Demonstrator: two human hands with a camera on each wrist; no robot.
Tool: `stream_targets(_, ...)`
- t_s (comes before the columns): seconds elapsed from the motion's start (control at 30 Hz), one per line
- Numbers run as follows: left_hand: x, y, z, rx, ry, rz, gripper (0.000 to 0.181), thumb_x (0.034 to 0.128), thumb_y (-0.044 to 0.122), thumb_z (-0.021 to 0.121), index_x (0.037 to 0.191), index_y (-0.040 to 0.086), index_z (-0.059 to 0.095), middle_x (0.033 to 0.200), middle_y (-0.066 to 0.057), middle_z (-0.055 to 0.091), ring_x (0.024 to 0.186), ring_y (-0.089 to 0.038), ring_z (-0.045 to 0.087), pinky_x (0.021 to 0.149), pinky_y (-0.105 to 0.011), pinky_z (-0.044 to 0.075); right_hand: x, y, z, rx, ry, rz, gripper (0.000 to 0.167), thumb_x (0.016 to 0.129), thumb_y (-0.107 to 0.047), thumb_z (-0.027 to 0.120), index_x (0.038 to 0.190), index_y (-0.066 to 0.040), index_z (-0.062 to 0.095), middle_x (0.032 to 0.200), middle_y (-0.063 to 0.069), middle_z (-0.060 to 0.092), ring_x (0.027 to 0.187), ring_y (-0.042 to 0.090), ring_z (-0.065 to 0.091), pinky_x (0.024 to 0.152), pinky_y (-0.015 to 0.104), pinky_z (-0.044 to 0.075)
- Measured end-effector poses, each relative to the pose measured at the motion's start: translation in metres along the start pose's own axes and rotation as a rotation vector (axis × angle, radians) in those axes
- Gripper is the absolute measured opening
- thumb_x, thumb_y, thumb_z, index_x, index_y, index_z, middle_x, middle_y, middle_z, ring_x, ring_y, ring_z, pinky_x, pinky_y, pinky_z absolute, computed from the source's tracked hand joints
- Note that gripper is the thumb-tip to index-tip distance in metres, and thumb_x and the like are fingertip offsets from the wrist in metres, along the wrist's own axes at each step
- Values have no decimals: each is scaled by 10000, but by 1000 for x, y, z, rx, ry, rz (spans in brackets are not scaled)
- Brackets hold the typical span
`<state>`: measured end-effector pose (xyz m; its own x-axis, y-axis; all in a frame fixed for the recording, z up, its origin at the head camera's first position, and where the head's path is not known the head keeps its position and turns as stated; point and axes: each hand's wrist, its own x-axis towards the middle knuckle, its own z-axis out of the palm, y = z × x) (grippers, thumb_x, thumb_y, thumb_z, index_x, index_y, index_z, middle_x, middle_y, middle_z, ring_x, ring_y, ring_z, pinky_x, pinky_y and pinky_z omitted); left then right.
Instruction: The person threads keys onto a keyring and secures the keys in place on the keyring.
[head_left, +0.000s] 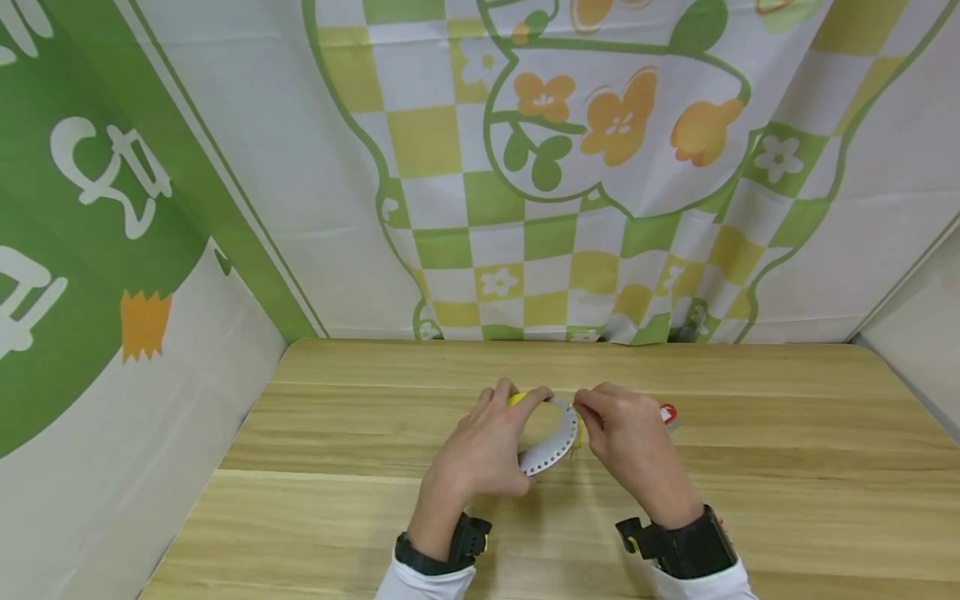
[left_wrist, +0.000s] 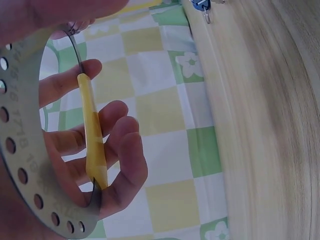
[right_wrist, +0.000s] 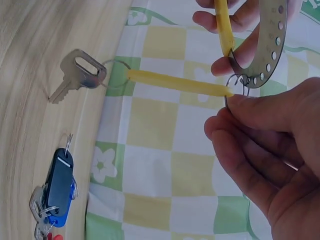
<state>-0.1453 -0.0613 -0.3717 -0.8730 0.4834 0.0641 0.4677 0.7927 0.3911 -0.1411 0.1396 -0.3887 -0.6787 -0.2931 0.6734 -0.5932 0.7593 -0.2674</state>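
Observation:
My left hand (head_left: 480, 450) grips a curved metal plate (head_left: 551, 450) with numbered holes along its edge and a yellow handle (left_wrist: 91, 130) across its opening. In the right wrist view, my right hand (right_wrist: 260, 130) pinches a thin metal ring (right_wrist: 226, 102) close against the plate's end. Whether the ring passes through a hole, I cannot tell. From that ring runs a yellow strip (right_wrist: 175, 84), with a second ring at its other end carrying a silver key (right_wrist: 82, 75). My left fingers curl near the yellow handle in the left wrist view.
Several key tags, dark and blue (right_wrist: 59, 180), lie with keys and rings on the wooden table (head_left: 337, 442). A red tag (head_left: 668, 412) shows beyond my right hand. A checkered floral cloth (head_left: 427, 142) hangs behind the table.

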Motion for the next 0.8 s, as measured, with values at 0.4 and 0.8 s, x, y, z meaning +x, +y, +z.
stream_targets(0.4,-1,0,-1,-11,-12,-3,1013,580,134,874,1493,279,461,1287,-129,488,1022,-253,501,582,-314,444,-1,0,1,17,-15,19,135,805,63,801,869,-43,747,781,39,673,633,115,607,560,286,500)
stream_targets(0.8,0,3,-1,-11,10,-12,1051,569,152,890,1514,266,443,1316,-123,477,1081,-267,498,624,-330,457,1,-4,1,51,53,142,120,788,72,808,839,-27,761,749,55,703,616,104,640,546,297,520)
